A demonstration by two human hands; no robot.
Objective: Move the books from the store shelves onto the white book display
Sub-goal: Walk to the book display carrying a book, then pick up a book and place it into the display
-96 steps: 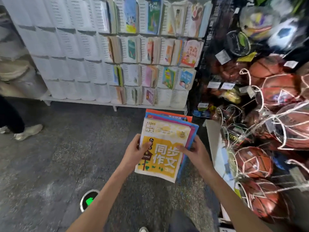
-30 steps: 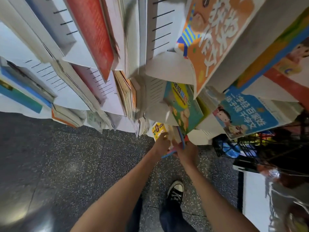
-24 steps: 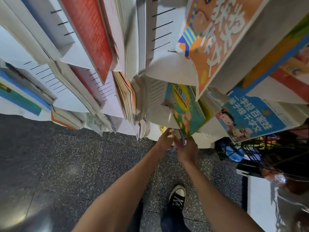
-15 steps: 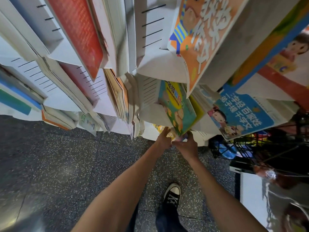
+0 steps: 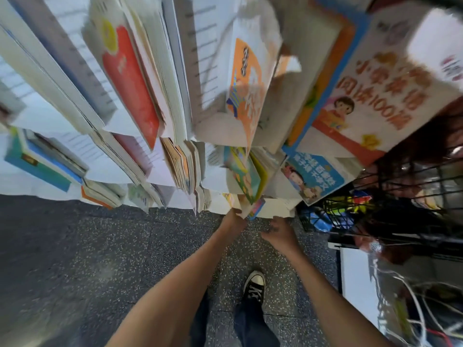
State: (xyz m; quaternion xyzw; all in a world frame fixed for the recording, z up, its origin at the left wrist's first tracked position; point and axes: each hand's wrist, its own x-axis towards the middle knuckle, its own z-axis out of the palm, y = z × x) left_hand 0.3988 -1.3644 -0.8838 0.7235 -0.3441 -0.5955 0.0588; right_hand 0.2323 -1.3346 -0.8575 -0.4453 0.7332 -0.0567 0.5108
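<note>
Left hand (image 5: 234, 219) grips the lower edge of the books (image 5: 250, 207), apparently seated in the bottom pocket of the white display (image 5: 275, 209); blur limits certainty. Right hand (image 5: 278, 232) hangs just below, fingers loose, holding nothing.

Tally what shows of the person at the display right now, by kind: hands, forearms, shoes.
Hands: 2, the left hand and the right hand
Forearms: 2, the left forearm and the right forearm
Shoes: 1, a black shoe
Total: 5
</note>
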